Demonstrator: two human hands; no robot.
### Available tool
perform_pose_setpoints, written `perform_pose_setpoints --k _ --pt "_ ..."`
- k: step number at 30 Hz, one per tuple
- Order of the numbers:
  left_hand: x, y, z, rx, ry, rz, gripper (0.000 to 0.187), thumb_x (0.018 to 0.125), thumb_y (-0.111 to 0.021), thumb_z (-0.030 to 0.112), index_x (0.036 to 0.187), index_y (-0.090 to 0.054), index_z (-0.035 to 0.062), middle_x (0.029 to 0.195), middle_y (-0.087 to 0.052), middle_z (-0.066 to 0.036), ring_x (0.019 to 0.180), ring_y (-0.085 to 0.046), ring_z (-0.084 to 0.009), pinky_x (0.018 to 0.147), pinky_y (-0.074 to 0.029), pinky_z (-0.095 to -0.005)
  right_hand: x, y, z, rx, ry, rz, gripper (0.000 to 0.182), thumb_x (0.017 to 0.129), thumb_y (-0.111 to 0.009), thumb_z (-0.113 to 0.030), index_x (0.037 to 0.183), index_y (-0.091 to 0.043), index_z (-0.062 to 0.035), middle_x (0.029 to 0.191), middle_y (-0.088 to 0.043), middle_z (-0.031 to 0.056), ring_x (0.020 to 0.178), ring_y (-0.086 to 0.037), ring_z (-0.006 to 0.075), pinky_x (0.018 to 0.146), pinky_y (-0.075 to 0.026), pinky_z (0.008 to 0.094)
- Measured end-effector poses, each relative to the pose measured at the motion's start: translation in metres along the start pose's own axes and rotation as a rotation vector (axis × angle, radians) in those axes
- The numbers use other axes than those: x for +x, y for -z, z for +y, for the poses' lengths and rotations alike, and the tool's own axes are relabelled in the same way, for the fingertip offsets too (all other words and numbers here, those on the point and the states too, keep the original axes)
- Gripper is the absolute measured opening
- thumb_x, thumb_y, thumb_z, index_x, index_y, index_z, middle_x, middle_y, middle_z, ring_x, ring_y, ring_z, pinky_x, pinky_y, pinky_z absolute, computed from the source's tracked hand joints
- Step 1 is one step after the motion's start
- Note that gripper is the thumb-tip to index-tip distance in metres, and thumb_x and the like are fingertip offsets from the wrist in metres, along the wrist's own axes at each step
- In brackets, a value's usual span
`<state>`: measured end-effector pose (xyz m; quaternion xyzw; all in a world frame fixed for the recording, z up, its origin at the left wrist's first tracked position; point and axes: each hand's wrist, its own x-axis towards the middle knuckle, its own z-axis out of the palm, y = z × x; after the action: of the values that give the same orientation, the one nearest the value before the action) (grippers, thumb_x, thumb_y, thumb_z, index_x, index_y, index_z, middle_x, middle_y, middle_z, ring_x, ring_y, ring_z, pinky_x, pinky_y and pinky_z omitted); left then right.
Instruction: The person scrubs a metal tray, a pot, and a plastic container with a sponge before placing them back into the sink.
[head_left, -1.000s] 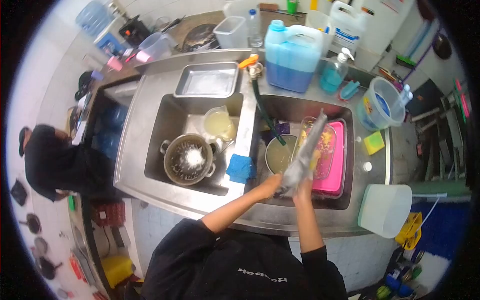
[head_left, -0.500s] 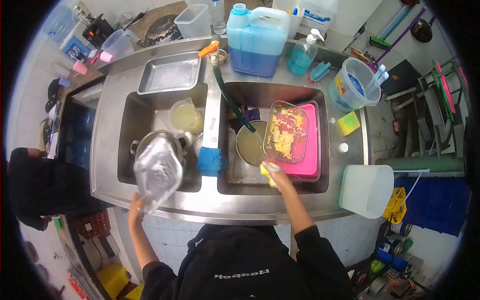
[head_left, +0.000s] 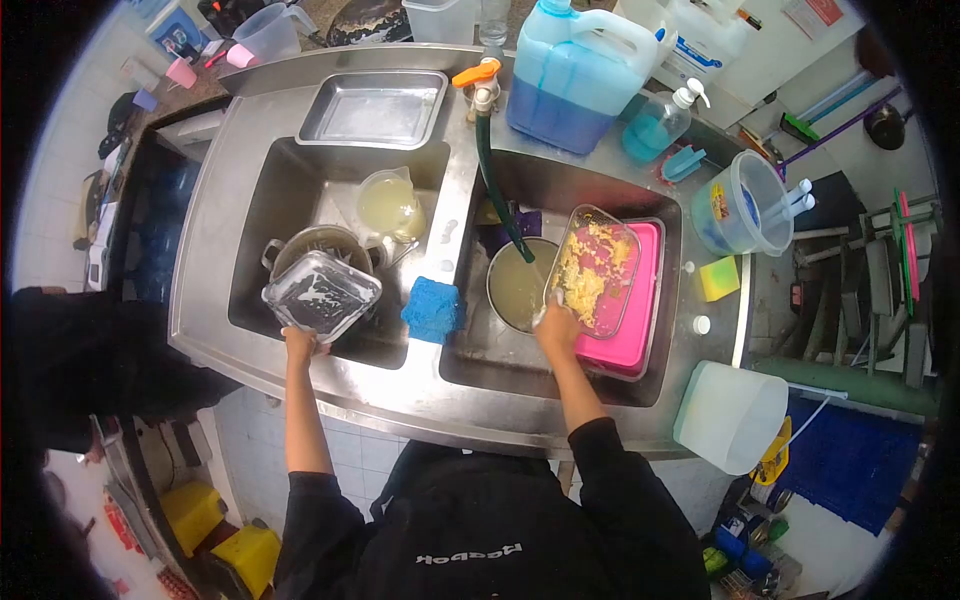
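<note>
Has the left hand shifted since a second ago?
Yes, leftward: judged against the sink divider, the left hand was over the right basin; now it is at the near edge of the left basin, holding a clear container.

Hose (head_left: 489,170) and glass dish (head_left: 622,255) crowd the right pot (head_left: 495,298), front left open

We stand in a kitchen's washing-up area, as the double steel sink (head_left: 457,222), tap (head_left: 483,98), pot (head_left: 322,243), food-smeared glass dish (head_left: 622,268) and sponge (head_left: 719,279) show.
</note>
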<state>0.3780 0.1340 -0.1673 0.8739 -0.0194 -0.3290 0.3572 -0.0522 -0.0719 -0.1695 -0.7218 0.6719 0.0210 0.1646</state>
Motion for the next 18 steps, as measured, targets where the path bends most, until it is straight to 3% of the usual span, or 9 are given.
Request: perform_pose_setpoints --k 2,5,8,11,12,13,16,18 --pt "-0.004 -0.001 0.002 0.085 -0.070 0.024 0.043 0.075 -0.055 0.002 0.105 -0.026 -0.0096 0.088 -0.053 -0.027 0.056 -0.061 -0.0377 0.046 -0.056 -0.0436 0.014 -0.013 0.020 -0.102 0.085 -0.008 0.027 0.075 -0.059 -0.025 0.097 -0.054 -0.0101 0.080 -0.062 0.0148 0.077 -0.061 0.0335 0.062 -0.049 0.0430" --pt "-0.028 -0.004 0.023 0.337 -0.178 0.137 0.045 0.076 -0.059 0.006 0.107 -0.030 -0.0085 0.092 -0.052 -0.027 0.062 -0.062 -0.0382 0.052 -0.056 -0.0424 0.001 -0.003 0.003 -0.010 0.268 0.088 0.025 0.073 -0.059 -0.022 0.096 -0.055 -0.0129 0.079 -0.062 0.0145 0.076 -0.062 0.0326 0.061 -0.049 0.0440" --pt "-0.009 0.000 0.004 0.546 -0.319 0.271 0.042 0.078 -0.060 0.013 0.111 -0.039 -0.0035 0.092 -0.053 -0.023 0.070 -0.060 -0.0353 0.059 -0.051 -0.0389 -0.019 -0.025 -0.017 -0.195 0.400 -0.129 0.022 0.075 -0.056 -0.022 0.095 -0.058 -0.0135 0.080 -0.065 0.0111 0.075 -0.063 0.0287 0.059 -0.048 0.0428" --pt "-0.047 -0.004 0.023 0.501 -0.628 0.207 0.034 0.081 -0.059 0.014 0.107 -0.045 -0.0024 0.091 -0.054 -0.019 0.066 -0.060 -0.0306 0.052 -0.050 -0.0361 -0.003 -0.099 -0.004 -0.404 0.380 -0.252 0.019 0.080 -0.052 -0.023 0.092 -0.065 -0.0152 0.082 -0.067 0.0068 0.073 -0.065 0.0232 0.055 -0.046 0.0417" --pt "-0.099 -0.014 0.061 0.309 -0.502 0.132 0.031 0.083 -0.059 0.016 0.105 -0.049 -0.0016 0.090 -0.055 -0.016 0.064 -0.059 -0.0259 0.048 -0.049 -0.0317 0.003 -0.110 0.000 -0.446 0.386 -0.291 0.020 0.081 -0.050 -0.022 0.091 -0.066 -0.0158 0.083 -0.067 0.0055 0.074 -0.065 0.0226 0.056 -0.047 0.0422" --pt "-0.098 -0.020 0.049 0.263 -0.644 0.108 0.031 0.084 -0.058 0.016 0.109 -0.049 -0.0010 0.087 -0.056 -0.015 0.061 -0.059 -0.0221 0.045 -0.048 -0.0290 0.009 -0.115 0.001 -0.485 0.394 -0.329 0.021 0.082 -0.049 -0.021 0.091 -0.068 -0.0164 0.084 -0.067 0.0043 0.075 -0.065 0.0220 0.056 -0.047 0.0427" --pt "-0.157 -0.044 0.077 0.136 -0.544 -0.142 0.025 0.086 -0.056 0.014 0.107 -0.053 0.0015 0.087 -0.059 -0.015 0.062 -0.059 -0.0165 0.045 -0.050 -0.0265 0.015 -0.114 0.001 -0.472 0.500 -0.229 0.018 0.078 -0.052 -0.018 0.078 -0.070 -0.0146 0.080 -0.067 0.0047 0.076 -0.066 0.0200 0.059 -0.050 0.0359" --pt "-0.185 -0.060 0.088 0.173 -0.490 -0.232 0.021 0.087 -0.055 0.013 0.104 -0.054 0.0000 0.087 -0.061 -0.014 0.063 -0.060 -0.0157 0.047 -0.051 -0.0258 0.018 -0.116 -0.002 -0.478 0.519 -0.278 0.017 0.077 -0.053 -0.017 0.079 -0.070 -0.0140 0.080 -0.067 0.0049 0.076 -0.066 0.0201 0.060 -0.050 0.0352"
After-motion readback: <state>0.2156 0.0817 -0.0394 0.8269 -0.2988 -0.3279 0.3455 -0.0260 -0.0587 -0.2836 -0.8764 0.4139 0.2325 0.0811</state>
